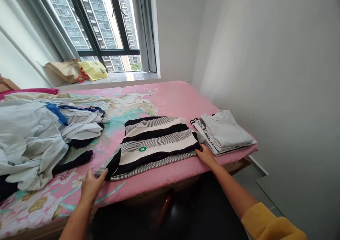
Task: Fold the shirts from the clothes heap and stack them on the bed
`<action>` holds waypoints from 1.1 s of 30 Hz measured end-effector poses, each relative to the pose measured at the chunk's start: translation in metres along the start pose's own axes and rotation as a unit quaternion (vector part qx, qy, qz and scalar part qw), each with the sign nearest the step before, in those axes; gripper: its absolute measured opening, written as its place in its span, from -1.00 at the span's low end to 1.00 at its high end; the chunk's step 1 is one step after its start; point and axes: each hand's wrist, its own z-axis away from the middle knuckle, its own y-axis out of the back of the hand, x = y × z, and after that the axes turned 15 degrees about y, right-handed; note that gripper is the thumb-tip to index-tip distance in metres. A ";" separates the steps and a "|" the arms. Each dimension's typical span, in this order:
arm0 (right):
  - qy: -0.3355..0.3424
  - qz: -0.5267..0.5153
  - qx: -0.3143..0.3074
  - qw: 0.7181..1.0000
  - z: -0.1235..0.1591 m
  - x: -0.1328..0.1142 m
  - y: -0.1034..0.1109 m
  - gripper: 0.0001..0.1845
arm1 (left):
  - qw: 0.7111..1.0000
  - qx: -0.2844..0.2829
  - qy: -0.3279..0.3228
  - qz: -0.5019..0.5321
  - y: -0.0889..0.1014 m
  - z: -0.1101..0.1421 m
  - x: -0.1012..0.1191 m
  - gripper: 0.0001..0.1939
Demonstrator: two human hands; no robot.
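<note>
A black, white and finely striped shirt (159,137) with a round green badge lies spread on the pink bed, close to its front edge. My left hand (91,185) pinches the sleeve end at the shirt's lower left corner, thumb on top. At the right side, my right hand (205,155) has its fingers closed on the other sleeve, near a black band. Parts of the fingers on both hands are hidden under the cloth. Just right of the shirt sits a stack of folded shirts (225,132), a light grey one on top.
A loose heap of clothes (34,133), mostly white with some black and blue, covers the left of the bed (175,95). Paper bags, one brown (65,71) and one yellow (94,70), rest on the windowsill. A wall (278,91) runs along the right.
</note>
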 end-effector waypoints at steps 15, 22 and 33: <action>0.107 -0.067 -0.327 0.937 0.067 -0.134 -0.049 -0.68 | 0.890 -0.379 -0.213 0.135 -0.027 0.208 0.092 -0.83; -0.076 -0.326 -0.242 0.911 0.101 -0.127 -0.060 -0.55 | 0.885 -0.376 -0.167 0.217 -0.041 0.235 0.081 -0.74; 0.004 -0.323 -0.183 0.928 0.102 -0.140 -0.038 -0.70 | 0.747 -0.492 0.143 0.424 -0.061 0.219 0.108 -0.82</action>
